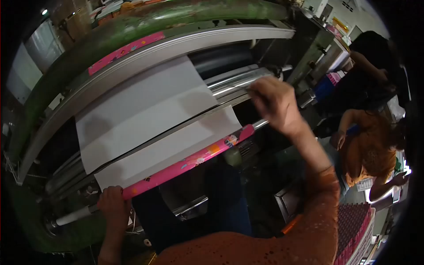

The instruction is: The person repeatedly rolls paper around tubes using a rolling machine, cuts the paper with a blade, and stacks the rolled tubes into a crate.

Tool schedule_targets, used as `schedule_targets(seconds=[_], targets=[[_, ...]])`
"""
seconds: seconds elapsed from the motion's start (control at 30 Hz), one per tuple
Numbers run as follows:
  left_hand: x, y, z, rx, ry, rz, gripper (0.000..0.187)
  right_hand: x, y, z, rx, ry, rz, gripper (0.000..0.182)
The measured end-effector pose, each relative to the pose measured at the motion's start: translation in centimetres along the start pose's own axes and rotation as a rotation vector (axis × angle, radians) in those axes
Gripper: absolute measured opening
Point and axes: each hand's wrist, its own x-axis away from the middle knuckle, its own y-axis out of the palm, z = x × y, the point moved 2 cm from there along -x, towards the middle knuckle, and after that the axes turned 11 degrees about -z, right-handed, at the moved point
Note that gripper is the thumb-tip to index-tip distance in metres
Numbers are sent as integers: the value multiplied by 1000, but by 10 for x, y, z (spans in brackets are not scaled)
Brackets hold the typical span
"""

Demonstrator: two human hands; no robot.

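Observation:
A pink printed roll (190, 162) lies along a metal shaft across the front of the machine, with a white sheet (176, 148) running onto it. My left hand (113, 202) is closed around the roll's left end. Raised above the right end of the shaft is my right hand (276, 104), its fingers curled together near the silver roller (234, 84); what it holds, if anything, is hidden. Beyond a dark narrow bar, a wider white sheet (141, 110) stretches back under the pale metal rail (185, 42).
A green roller (176, 17) spans the back, with a pink strip (126, 53) on the machine near it. On the right are a person in orange (371, 145) and another in dark clothes (353, 88). A maroon stack (355, 225) stands at the lower right.

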Motion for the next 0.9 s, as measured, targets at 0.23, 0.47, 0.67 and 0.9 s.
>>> schedule_targets(seconds=[0.23,0.47,0.67,0.9], targets=[[-125,-10,209,12,183,29,34,107,60,-29,-603,280,263,9],[-222,10,372,-180,263,267,6,229,46,32,-794,843,394,8],[-293,17,490,-138,261,277,6,316,56,54,-991,1064,514,13],[-355,-1,595,74,316,322,7,379,92,34,-1081,1244,428,11]])
